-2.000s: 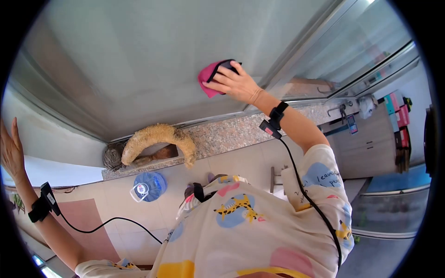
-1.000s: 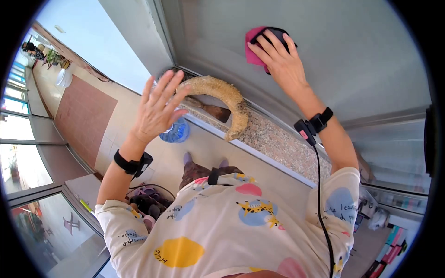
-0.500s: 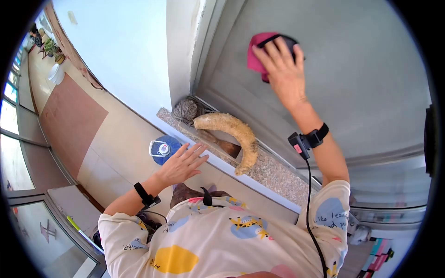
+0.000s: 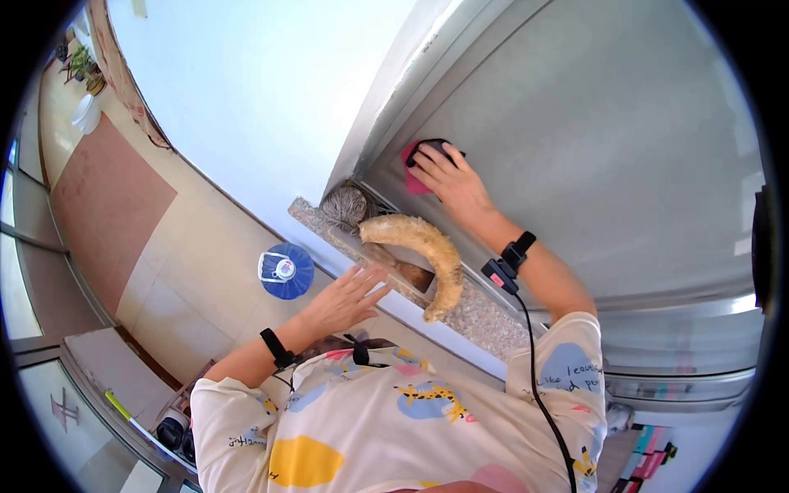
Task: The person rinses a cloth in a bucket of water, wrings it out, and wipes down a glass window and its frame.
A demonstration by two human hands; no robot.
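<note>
My right hand (image 4: 454,187) presses a pink and black cloth (image 4: 417,184) against a large grey panel (image 4: 608,164), near the panel's lower left corner. Its fingers lie over the dark part of the cloth. Empty and with fingers stretched out, my left hand (image 4: 345,299) hovers by the edge of a speckled stone ledge (image 4: 489,319). On that ledge rests a curved, rough tan thing like a dried loofah (image 4: 423,240). A ball of grey yarn (image 4: 345,205) sits in the corner beside it. Partly hidden beneath the curve is a brown block (image 4: 415,277).
A large blue water bottle (image 4: 301,282) with a white handle stands on the tiled floor, left of my left hand. Farther off are a white bucket (image 4: 85,113) and a potted plant (image 4: 82,61). A black cable (image 4: 532,361) hangs from my right wrist device.
My right hand has slid the cloth down and left across the panel towards the corner with the yarn. My left hand stays open and appears slightly farther right as the view shifts.
</note>
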